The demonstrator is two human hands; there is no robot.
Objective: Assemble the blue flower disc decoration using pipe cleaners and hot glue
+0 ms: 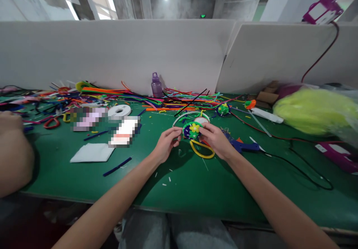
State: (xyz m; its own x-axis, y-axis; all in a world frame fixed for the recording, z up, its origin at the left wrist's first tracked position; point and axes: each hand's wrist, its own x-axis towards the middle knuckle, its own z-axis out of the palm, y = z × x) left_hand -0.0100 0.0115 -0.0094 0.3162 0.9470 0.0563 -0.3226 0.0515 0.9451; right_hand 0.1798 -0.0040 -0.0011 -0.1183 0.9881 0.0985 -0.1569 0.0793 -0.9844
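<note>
Fuzzy piece: a small round pipe-cleaner ornament (191,130), purple and green with a yellow flower on its face, is held just above the green table (195,189), near the middle of the scene between both hands.
Left hand: the left hand (165,143) is curled nearly closed, thumb and forefinger pinching the ornament's left edge; the other fingers are tucked under.
Right hand: the right hand (216,140) is likewise almost closed, fingertips gripping the ornament's right edge, the palm turned down over the table.
Hanging loop: a yellow pipe-cleaner loop (201,149) curves just below the ornament, beside the right hand; whether it is joined to the ornament I cannot tell.
Doing it well: judging by the two-sided pinch, the work is shaping or pressing the round piece; a light, even grip on opposite edges should keep the flower facing up and the ring from buckling.
Near right: a blue glue gun (246,146) lies just right of the right hand, its black cord (304,172) trailing further right.
Far side: loose coloured pipe cleaners (117,94) are strewn along the far edge, with a purple bottle (156,85) standing against the white partition (125,51).
Far left: another person's arm (13,155) rests at the table's left edge.
</note>
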